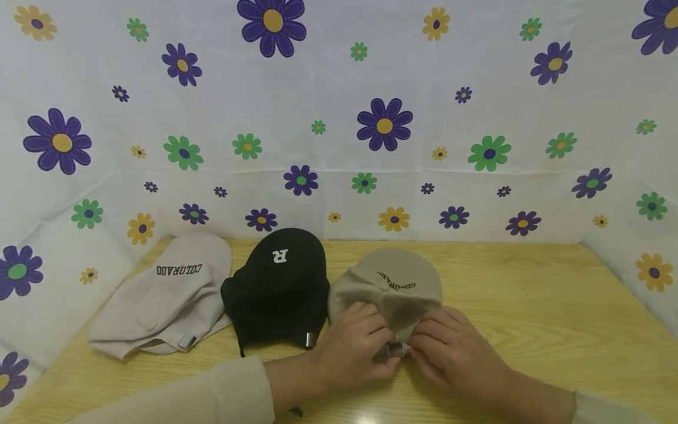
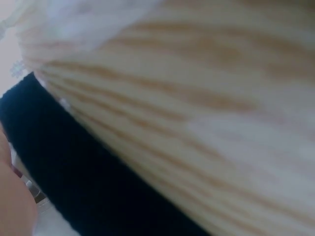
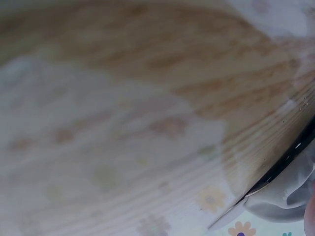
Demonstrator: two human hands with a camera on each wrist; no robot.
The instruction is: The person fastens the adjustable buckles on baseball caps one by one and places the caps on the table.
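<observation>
A beige baseball cap (image 1: 408,265) with dark COLORADO lettering lies on the table, its brim toward the back wall. My left hand (image 1: 355,344) holds the back strap of this cap beside a metal buckle (image 1: 397,350), thumb and fingers pinched at it. From the other side, my right hand (image 1: 450,350) pinches the same strap close to the buckle. The fingers hide part of the strap. In the left wrist view, a bit of the left hand (image 2: 15,201) shows at the left edge behind a broad dark band (image 2: 88,167).
A black cap (image 1: 281,294) with a white R lies left of the beige one; its strap end (image 1: 298,411) shows below my left sleeve. Farther left is a pale COLORADO cap (image 1: 185,253). A flower-patterned cloth (image 1: 328,82) hangs behind the wooden table (image 1: 529,294).
</observation>
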